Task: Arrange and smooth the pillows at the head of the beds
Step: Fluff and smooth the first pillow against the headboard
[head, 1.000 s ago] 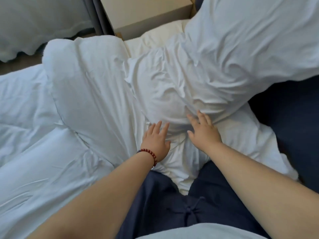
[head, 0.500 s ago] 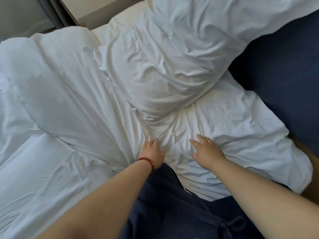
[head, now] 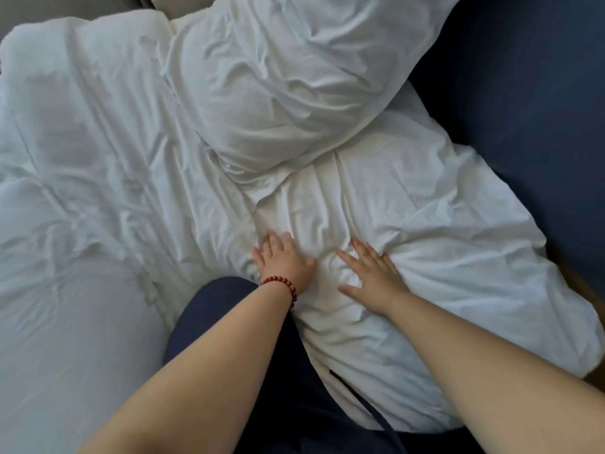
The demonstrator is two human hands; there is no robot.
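A flat, wrinkled white pillow (head: 425, 244) lies at the head of the bed, against the dark blue headboard. My left hand (head: 284, 260), with a red bead bracelet on the wrist, presses flat on its near left part. My right hand (head: 371, 276) lies beside it with fingers spread, flat on the same pillow. A second, plumper white pillow (head: 288, 80) leans farther back, its lower edge overlapping the flat one.
A crumpled white duvet (head: 85, 178) covers the bed on the left. The dark blue padded headboard (head: 530, 93) runs along the right. My dark blue clothing (head: 216, 309) shows between my arms. A strip of wooden bed frame (head: 586, 290) shows at the right edge.
Both hands slid down off the plump pillow onto the flat one and now lie spread flat. The view swung right, so the bedside box left the frame.
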